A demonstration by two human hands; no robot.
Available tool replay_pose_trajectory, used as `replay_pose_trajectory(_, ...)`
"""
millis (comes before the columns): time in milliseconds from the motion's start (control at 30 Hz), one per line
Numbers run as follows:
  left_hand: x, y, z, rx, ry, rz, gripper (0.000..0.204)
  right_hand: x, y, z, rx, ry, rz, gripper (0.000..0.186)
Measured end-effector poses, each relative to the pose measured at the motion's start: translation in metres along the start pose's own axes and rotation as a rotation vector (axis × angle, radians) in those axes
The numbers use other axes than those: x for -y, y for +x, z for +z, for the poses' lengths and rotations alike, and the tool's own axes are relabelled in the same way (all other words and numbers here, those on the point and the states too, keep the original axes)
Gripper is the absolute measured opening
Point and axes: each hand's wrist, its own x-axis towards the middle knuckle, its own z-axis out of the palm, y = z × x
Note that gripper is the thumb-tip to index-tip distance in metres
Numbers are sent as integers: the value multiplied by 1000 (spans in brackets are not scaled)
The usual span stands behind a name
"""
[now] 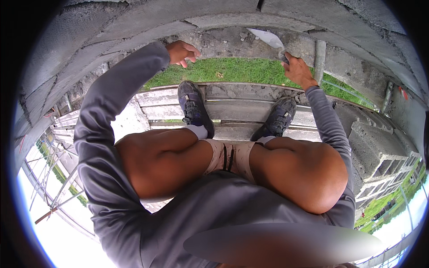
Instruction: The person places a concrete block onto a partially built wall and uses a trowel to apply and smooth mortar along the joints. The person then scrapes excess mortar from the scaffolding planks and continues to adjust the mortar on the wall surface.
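My right hand (296, 70) grips the handle of a trowel (267, 38), whose pale, pointed blade reaches up and left across the rough concrete ledge (223, 44) at the foot of a block wall (134, 22). My left hand (182, 54) hangs at that ledge, left of the trowel, fingers loosely curved and apart with nothing visible in them. My shoes (192, 105) rest on weathered planks (230, 91) below my hands, my bare knees bent up toward the camera.
Grass (214, 69) shows through the gap between planks and ledge. A metal pipe (320, 60) stands just right of my right hand. Hollow concrete blocks (375, 152) are stacked at my right side. Scaffold poles (56, 192) show at the far left, beside a bright drop.
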Motion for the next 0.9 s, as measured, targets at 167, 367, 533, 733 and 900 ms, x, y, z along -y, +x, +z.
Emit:
replay_pose_trajectory(167, -12, 6, -1, 7, -82, 111, 43, -8, -26, 5, -80, 16, -48, 45)
replay_pose_trajectory(367, 27, -14, -1, -77, -85, -23, 43, -30, -30, -20, -3, -18, -66, 46)
replay_pose_trajectory(533, 59, -37, 18, -161, -174, -80, 44, 12, -17, 19, -110, 28, 20, 49)
replay_pose_trajectory(733, 70, -50, 58, -39, -383, -97, 41, -6, -60, 22, 74, -4, -65, 49)
replay_pose_trajectory(900, 62, -34, 41, 90, -130, -153, 41, -23, -59, -4, -48, 111, -225, 43)
